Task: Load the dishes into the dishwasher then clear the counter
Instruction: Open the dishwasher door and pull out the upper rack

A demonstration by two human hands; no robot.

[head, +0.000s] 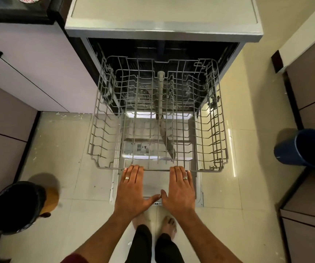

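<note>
**Rack out, hands on its front rail**

Rack (158,118) of grey wire stands pulled out of the dishwasher (162,25), hanging over the lowered door (156,183). No dishes show in it: only bare tines, a grey spray arm (160,93) running down its middle, and the door's inner panel seen through the wires. Behind it the tub is dark.

Both hands lie flat with fingers straight, fingertips on the rack's front rail. The left hand (132,188) touches the rail left of centre, the right hand (181,188) right of centre; each wears a ring, and the thumbs point inward and nearly meet over the door's edge. Neither hand holds anything.

On the floor (61,149), a black bin (18,205) stands at the left with an orange-brown object just beside it. A blue bucket (302,149) lies tipped on its side at the right, its inside dark. The dishwasher's top (162,10) is a pale bare slab. Two bare feet stand just before the door.
</note>
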